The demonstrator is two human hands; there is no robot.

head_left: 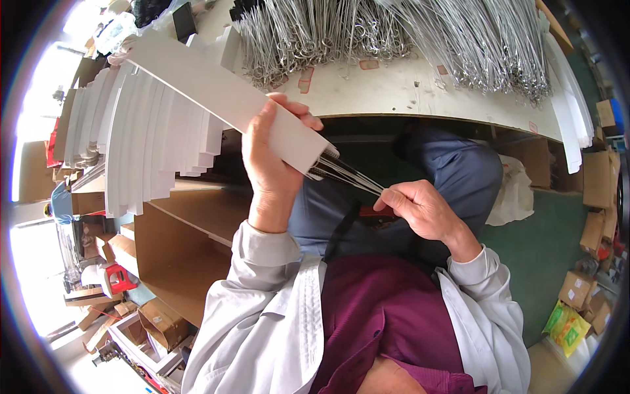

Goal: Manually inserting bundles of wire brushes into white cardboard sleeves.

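**White Box (223, 95) and Wire Bundle (357, 180): Position at the Fingers**

The white box is lying in the grip of the left fingers (264, 121), thumb on its upper face and the other fingers wrapping the far edge. Its open end is pointing toward the right fingers (392, 198). The wire bundle is spanning the gap, one end meeting that opening; its depth inside is not showing. The right fingers are pinching the other end narrowly between thumb and forefinger.

To the left of the left fingers, a row of white cartons (141, 144) is standing closely packed. Below and left of the same fingers, a large brown carton (177, 256) is standing open, showing its inner walls.

The white box is presenting a long, narrow, smooth, plain face and is sloping down toward the right fingers. The wire bundle is showing thin, bright metallic strands with darker ones among them.

Ahead of both sets of fingers, the counter (394, 98) is carrying dense metal wires (472, 46), many ending in loops.
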